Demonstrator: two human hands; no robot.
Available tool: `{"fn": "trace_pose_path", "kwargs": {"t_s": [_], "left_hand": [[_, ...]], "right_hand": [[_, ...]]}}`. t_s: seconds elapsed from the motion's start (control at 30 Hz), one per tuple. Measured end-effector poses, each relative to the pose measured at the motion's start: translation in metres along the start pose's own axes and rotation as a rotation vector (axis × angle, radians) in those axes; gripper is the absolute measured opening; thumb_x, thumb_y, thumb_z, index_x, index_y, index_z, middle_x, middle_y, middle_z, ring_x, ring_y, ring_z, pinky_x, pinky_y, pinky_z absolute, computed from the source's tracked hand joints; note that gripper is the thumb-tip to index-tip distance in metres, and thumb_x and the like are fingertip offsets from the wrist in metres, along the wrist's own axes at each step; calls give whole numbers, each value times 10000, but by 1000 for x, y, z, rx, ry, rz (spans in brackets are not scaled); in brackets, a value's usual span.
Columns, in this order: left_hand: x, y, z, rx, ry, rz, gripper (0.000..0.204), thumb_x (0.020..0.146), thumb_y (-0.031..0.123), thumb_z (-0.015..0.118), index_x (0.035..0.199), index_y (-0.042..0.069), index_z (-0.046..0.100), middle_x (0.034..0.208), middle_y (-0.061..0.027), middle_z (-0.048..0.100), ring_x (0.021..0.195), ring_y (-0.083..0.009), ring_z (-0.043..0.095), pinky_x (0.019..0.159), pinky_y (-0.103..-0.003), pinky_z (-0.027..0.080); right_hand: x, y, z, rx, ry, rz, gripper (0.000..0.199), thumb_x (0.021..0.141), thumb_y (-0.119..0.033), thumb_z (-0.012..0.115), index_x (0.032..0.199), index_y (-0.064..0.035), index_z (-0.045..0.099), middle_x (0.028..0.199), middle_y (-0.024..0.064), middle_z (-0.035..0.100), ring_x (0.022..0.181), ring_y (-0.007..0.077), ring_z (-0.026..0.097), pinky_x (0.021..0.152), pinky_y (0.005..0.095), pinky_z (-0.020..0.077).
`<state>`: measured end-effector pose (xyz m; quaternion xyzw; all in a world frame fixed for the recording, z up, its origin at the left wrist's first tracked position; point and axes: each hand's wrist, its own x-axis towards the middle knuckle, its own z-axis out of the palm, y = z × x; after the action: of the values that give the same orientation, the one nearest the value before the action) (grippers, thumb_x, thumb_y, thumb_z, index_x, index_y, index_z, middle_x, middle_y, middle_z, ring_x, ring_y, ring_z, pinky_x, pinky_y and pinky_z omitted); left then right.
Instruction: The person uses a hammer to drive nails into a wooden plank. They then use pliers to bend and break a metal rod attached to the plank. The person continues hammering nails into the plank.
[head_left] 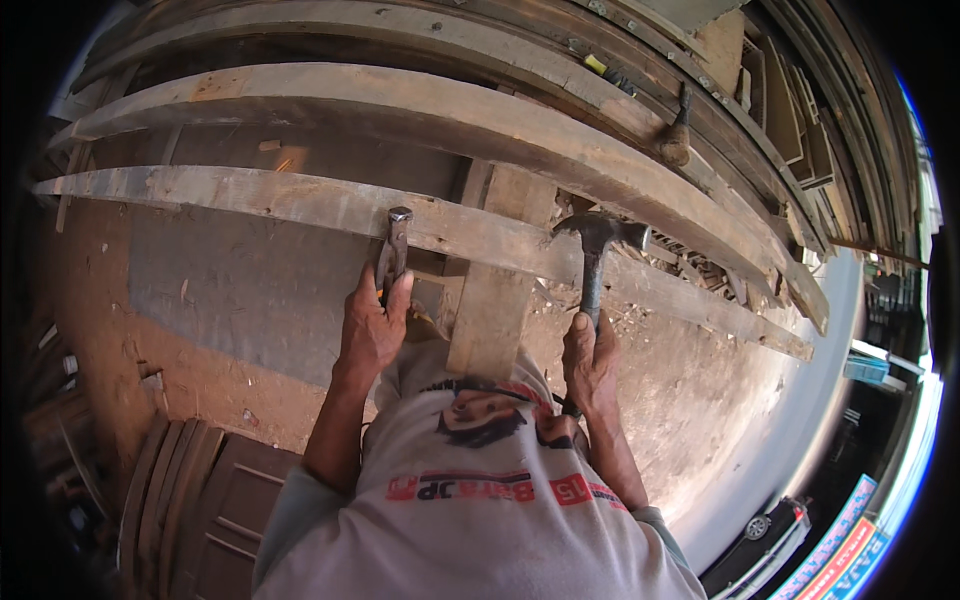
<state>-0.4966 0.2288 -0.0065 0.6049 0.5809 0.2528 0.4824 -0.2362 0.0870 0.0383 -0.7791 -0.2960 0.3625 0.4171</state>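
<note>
My left hand (375, 322) is closed around a pair of metal pincers (398, 245), their jaws pointing up and away from me, over the near edge of a long narrow plank (270, 193). In my right hand (592, 362) is a claw hammer (592, 275), gripped by its shaft with the thumb along it. The hammer's head lies over the same plank, its claw toward the left; whether it touches the wood I cannot tell. Between my hands a short wide board (487, 325) runs from my body under the plank.
Beyond the plank lies a thicker long beam (400, 105). Farther off, a mallet-like wooden tool (677, 143) and a yellow-handled tool (605, 72) rest on stacked timber (540, 60). Wood scraps (690, 265) litter the ground at right. Panelled boards (235, 510) lean at lower left. A vehicle (765, 545) stands at lower right.
</note>
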Motion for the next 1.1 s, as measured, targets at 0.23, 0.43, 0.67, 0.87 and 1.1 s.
{"fn": "trace_pose_path", "kwargs": {"t_s": [0.23, 0.43, 0.67, 0.87, 1.1], "left_hand": [[4, 7, -4, 3, -70, -52, 379, 1058, 338, 600, 1241, 8, 561, 965, -232, 697, 866, -382, 697, 804, -442, 535], [2, -1, -2, -21, -18, 24, 366, 1060, 379, 607, 1140, 25, 556, 815, -58, 634, 716, -142, 603, 662, -332, 513], [0, 5, 3, 111, 4, 6, 414, 1055, 365, 601, 1245, 3, 539, 972, -224, 701, 896, -350, 710, 808, -425, 545], [-6, 26, 5, 79, 22, -83, 478, 1052, 369, 591, 1316, -24, 525, 1119, -278, 703, 1079, -415, 696, 924, -457, 526], [-14, 29, 11, 75, 78, -115, 481, 1063, 377, 573, 1309, -33, 523, 927, -187, 691, 849, -264, 685, 799, -423, 546]], "right_hand": [[-10, -22, 5, 92, 26, -65, 449, 1049, -525, 571, 946, -91, 519, 675, -39, 479, 524, 37, 416, 448, 212, 317], [-13, -33, 4, 160, -11, -20, 448, 1056, -523, 555, 931, -96, 508, 642, -22, 474, 495, 49, 422, 424, 224, 316], [-6, -8, 0, -209, 37, -143, 442, 1084, -453, 528, 979, -23, 532, 668, 11, 460, 611, 115, 388, 523, 314, 359], [10, 16, -15, -146, -34, -67, 447, 1101, -421, 487, 988, 10, 530, 690, 44, 431, 643, 140, 395, 559, 356, 363], [11, 38, 1, 107, -48, -80, 501, 1086, -518, 486, 932, -41, 493, 621, -11, 416, 534, 89, 379, 474, 288, 322]]}}
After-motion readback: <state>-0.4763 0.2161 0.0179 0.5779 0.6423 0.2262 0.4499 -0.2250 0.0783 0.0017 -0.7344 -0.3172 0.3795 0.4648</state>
